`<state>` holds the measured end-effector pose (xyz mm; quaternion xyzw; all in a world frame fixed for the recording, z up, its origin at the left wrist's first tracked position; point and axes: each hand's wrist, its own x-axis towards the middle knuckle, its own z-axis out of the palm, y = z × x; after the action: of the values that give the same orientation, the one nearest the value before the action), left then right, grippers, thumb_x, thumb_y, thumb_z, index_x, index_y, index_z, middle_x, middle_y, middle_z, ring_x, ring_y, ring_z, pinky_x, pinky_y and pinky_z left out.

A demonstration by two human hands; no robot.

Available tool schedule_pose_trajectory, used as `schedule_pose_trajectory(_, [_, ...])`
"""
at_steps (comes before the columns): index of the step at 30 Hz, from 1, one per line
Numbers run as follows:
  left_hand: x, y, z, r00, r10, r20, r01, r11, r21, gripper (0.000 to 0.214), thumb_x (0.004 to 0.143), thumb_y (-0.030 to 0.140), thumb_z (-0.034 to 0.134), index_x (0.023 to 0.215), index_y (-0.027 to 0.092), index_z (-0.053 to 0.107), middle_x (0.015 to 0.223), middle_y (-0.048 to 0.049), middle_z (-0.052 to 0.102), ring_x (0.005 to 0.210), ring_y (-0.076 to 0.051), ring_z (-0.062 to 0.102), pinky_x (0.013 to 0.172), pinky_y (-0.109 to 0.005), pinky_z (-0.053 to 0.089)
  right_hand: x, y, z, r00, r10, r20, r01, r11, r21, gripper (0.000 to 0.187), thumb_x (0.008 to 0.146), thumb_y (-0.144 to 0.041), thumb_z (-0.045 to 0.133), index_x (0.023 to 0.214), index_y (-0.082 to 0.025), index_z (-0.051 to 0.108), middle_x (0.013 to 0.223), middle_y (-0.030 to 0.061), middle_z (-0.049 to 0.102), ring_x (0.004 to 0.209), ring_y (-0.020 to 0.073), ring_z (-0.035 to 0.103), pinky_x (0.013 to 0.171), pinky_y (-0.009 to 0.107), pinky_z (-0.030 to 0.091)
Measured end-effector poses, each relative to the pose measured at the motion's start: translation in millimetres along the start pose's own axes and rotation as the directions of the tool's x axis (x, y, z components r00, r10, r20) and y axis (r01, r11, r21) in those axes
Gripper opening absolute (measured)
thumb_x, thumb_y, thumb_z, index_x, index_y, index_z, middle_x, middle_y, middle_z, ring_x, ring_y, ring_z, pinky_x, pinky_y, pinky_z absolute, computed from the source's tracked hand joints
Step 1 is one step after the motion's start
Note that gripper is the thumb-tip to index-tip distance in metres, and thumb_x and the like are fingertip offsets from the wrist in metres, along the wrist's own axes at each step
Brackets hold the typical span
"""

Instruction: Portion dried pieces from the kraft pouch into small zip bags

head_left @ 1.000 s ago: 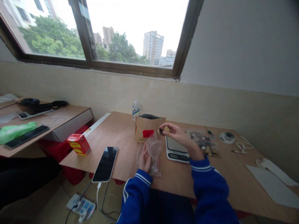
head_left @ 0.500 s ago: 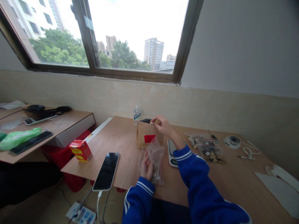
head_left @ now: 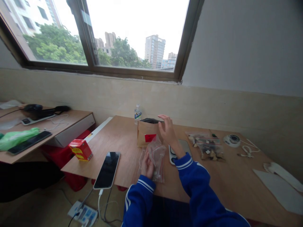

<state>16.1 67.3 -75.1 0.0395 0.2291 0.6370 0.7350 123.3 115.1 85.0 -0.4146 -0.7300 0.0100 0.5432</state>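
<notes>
My left hand [head_left: 147,164] is closed around a clear zip bag [head_left: 156,151], its mouth turned up; more clear bags lie flat beneath it. Just behind stands a brown paper bag [head_left: 142,134] with a red label [head_left: 150,137], its dark mouth gaping. My right hand [head_left: 168,130] is raised at the paper bag's right edge, fingers apart, with nothing visible in it. Under my right wrist lies a white scale [head_left: 172,155], partly covered by the forearm.
Filled zip bags [head_left: 208,145] lie to the right, near a round white camera [head_left: 232,140] with a coiled cable. A phone [head_left: 107,170] and a red box [head_left: 80,150] sit left. A bottle [head_left: 137,114] stands behind the paper bag. Far right lies a white sheet [head_left: 274,189].
The small light-brown piece that my right hand held above the paper bag's mouth is no longer in its fingers. The hand has shifted right and its fingers have spread. My left hand still grips the zip bag.
</notes>
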Motion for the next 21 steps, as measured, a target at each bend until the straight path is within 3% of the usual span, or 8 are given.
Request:
schedule_pose_trajectory(2, [0,0,-0.5,1.0,0.004,0.009,-0.004,1.0,0.03,0.026,0.086,0.014,0.046,0.108,0.02,0.06,0.114,-0.0049,0.065,0.116,-0.015,0.054,0.099,-0.026,0.044,-31,-8,-9,0.985,0.138,-0.104,-0.132,0.989,0.067,0.023,0.09,-0.025,0.034,0.1,-0.021,0.054,0.1,0.0091,0.056,0.099,0.0218,0.051,0.091,0.039,0.039])
schedule_pose_trajectory(4, [0,-1,-1.0,1.0,0.013,0.02,-0.014,0.996,0.083,0.027,0.086,0.018,0.05,0.11,0.021,0.059,0.115,-0.0049,0.065,0.116,-0.018,0.053,0.099,-0.028,0.045,-70,-13,-12,0.956,0.27,-0.112,-0.257,0.959,0.118,0.022,0.089,-0.025,0.034,0.081,-0.023,0.054,0.082,0.0065,0.056,0.082,0.021,0.053,0.08,0.037,0.043])
schedule_pose_trajectory(6, [0,-1,-0.9,1.0,0.01,0.029,-0.013,0.994,0.11,0.028,0.085,0.022,0.051,0.112,0.02,0.059,0.116,-0.0062,0.064,0.118,-0.021,0.051,0.099,-0.031,0.045,-105,-13,-8,0.952,0.304,-0.031,-0.297,0.945,0.135,0.023,0.086,-0.024,0.037,0.068,-0.024,0.051,0.071,0.0044,0.053,0.073,0.0207,0.052,0.074,0.037,0.044])
schedule_pose_trajectory(9, [-2,-1,-0.1,0.999,0.013,0.033,-0.016,0.996,0.086,0.029,0.086,0.019,0.048,0.114,0.019,0.058,0.119,-0.007,0.062,0.122,-0.02,0.048,0.102,-0.03,0.042,-136,-6,10,0.912,0.37,0.178,-0.397,0.905,0.151,0.02,0.085,-0.025,0.039,0.076,-0.023,0.056,0.081,0.006,0.06,0.081,0.0218,0.055,0.079,0.038,0.045])
schedule_pose_trajectory(14, [-2,-3,-0.9,0.997,0.069,0.045,-0.073,0.992,0.105,0.033,0.084,0.014,0.048,0.114,0.023,0.058,0.125,-0.0038,0.059,0.124,-0.018,0.046,0.105,-0.032,0.038,-132,7,35,0.832,0.447,0.328,-0.507,0.853,0.125,0.022,0.083,-0.033,0.05,0.099,-0.022,0.059,0.096,0.0092,0.063,0.09,0.0245,0.058,0.084,0.042,0.046])
schedule_pose_trajectory(21, [1,-5,-2.7,0.996,0.082,0.035,-0.084,0.995,0.054,0.034,0.085,0.013,0.047,0.117,0.021,0.057,0.126,-0.0048,0.058,0.124,-0.016,0.045,0.105,-0.028,0.037,-125,16,38,0.803,0.473,0.363,-0.578,0.768,0.278,0.032,0.078,-0.036,0.057,0.105,-0.018,0.062,0.102,0.0108,0.067,0.095,0.026,0.062,0.088,0.043,0.046])
